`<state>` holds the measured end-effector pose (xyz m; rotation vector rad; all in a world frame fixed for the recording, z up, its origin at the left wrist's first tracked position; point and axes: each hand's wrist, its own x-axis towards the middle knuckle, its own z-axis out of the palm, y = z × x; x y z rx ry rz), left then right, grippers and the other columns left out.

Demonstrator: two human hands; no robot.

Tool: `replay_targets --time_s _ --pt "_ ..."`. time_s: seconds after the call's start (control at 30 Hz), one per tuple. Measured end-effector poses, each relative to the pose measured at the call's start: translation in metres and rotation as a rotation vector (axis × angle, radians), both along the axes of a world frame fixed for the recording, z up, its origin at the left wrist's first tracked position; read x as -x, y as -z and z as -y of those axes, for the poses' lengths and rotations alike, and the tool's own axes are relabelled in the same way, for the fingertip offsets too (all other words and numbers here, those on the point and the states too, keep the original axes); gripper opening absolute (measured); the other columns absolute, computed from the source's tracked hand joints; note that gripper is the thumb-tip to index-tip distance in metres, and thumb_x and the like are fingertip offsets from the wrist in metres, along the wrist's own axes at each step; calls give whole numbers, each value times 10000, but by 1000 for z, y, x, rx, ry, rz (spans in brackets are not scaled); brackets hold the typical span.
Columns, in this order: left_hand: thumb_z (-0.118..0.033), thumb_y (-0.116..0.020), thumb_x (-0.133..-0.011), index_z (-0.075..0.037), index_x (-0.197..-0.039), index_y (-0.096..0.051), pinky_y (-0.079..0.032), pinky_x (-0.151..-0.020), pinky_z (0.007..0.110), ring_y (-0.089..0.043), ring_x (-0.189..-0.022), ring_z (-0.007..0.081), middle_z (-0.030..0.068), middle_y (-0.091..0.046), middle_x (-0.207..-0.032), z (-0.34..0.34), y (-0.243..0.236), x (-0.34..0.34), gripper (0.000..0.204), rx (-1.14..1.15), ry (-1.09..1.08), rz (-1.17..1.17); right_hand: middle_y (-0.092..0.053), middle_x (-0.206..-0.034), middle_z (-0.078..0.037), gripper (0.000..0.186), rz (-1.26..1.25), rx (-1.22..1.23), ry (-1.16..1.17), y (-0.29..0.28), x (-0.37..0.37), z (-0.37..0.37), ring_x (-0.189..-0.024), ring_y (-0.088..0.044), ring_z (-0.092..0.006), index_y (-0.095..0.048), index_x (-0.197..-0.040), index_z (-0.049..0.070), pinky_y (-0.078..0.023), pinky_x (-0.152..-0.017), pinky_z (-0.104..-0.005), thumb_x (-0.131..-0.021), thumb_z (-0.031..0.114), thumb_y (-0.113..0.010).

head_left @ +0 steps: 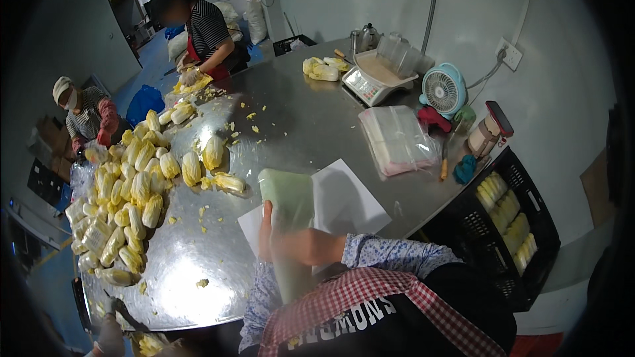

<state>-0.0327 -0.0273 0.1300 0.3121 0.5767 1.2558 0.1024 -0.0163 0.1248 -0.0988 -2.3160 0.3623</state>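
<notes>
My left hand (pixel 266 231) grips the left edge of a translucent pale-green stack of plastic bags (pixel 287 192), held upright in front of my body. My right hand (pixel 312 246) crosses the front of the stack, its fingers blurred by motion. White sheets (pixel 350 195) lie on the steel table (pixel 284 112) under and beside the bags.
Napa cabbages (pixel 139 185) pile at left. Two co-workers (pixel 205 36) (pixel 89 112) work at the far edge; another gloved hand (pixel 107 336) is lower left. A scale (pixel 360 87), bag pack (pixel 397 139), fan (pixel 442 91) and knife (pixel 444 165) sit right, beside a black crate (pixel 489 277).
</notes>
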Motion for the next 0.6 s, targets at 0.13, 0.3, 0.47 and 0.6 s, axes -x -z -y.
replay_targets --time_s 0.13,0.3,0.47,0.6 --pt "-424 -336 -984 -4 -1322 -408 -508 -813 306 -589 -996 207 167 -555 -1178 10 -10 -12 544 -120 -111 -40 -560 -765 -99 388 -26 44 -42 -8 -11 12 -611 -592 -229 -520 -1195 3 -483 -512 -334 -817 80 -573" --pt "-401 -348 -985 -16 -1326 -408 -505 -811 296 -584 -1000 195 159 -552 -1185 8 -2 -17 518 -126 -88 -58 -560 -773 -136 388 35 -60 -136 -9 -17 46 -617 -592 -248 -529 -1140 -80 -487 -514 -330 -765 16 -559" --pt "-379 -360 -987 -28 -1329 -408 -501 -809 287 -580 -1003 184 152 -549 -1191 -6 29 -35 492 -165 -74 -261 -564 -783 -169 378 -84 0 -22 -31 -4 49 -651 -603 -272 -503 -1128 -117 -499 -544 -352 -786 31 -564" --pt "-361 -370 -988 -38 -1332 -408 -498 -808 279 -576 -1007 174 146 -546 -1196 -8 35 -39 473 -193 8 -392 -600 -847 -168 337 -4 35 -14 -12 -13 53 -718 -630 -278 -516 -1133 -86 -521 -602 -342 -838 71 -557"
